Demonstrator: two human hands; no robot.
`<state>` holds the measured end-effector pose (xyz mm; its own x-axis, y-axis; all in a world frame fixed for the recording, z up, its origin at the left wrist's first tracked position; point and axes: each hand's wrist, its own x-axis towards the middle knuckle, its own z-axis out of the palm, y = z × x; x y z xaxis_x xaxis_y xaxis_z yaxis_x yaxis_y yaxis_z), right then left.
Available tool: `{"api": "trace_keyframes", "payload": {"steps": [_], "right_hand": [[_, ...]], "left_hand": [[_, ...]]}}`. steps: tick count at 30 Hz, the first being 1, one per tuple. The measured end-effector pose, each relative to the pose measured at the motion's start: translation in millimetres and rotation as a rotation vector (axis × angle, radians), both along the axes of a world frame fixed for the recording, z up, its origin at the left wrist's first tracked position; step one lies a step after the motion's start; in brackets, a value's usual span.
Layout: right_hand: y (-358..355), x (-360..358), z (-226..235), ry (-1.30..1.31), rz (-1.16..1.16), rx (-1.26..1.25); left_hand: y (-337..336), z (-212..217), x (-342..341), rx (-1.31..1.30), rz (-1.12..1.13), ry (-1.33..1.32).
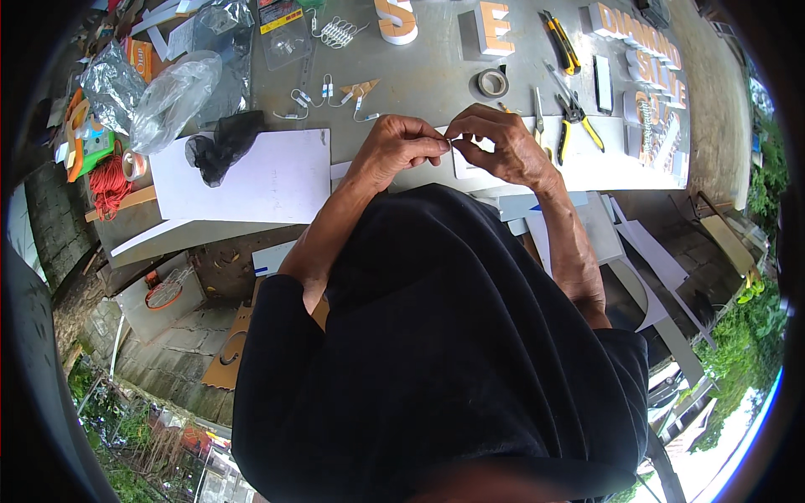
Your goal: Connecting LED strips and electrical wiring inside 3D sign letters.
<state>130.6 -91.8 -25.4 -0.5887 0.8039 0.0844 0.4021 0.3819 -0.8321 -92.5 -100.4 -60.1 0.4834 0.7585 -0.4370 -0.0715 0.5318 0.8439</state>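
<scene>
Grey worktable [419,80] spread beneath and beyond both hands. White board [268,176] lying flat just left of the left hand, a black mesh scrap [220,147] dropped on its corner. Beyond the hands, two raised sign letters [495,29], orange-faced, and a tape roll [493,82] parked close, probably for quick reach. Yellow-handled pliers [574,117] just right of the right hand, also within easy grasp. Left hand [398,149] and right hand [503,147] brought together over the near table edge, fingers curled, fingertips pinched on a tiny pale piece [453,142] between them, likely held close for fine work; too small to identify.
</scene>
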Motion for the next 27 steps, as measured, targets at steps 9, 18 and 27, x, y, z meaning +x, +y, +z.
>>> {"api": "trace_keyframes", "payload": {"steps": [9,18,27], "right_hand": [[0.1,-1.4,3.1,-0.062,0.028,0.132],[-23.3,-12.5,47.1,-0.099,0.066,0.3],[38.6,77.4,26.2,-0.225,-0.979,-0.027]], "left_hand": [[-0.9,4.6,3.6,0.006,-0.012,0.024],[-22.7,27.7,8.0,0.062,0.007,-0.077],[-10.1,15.8,2.6,0.062,0.083,-0.01]]}}
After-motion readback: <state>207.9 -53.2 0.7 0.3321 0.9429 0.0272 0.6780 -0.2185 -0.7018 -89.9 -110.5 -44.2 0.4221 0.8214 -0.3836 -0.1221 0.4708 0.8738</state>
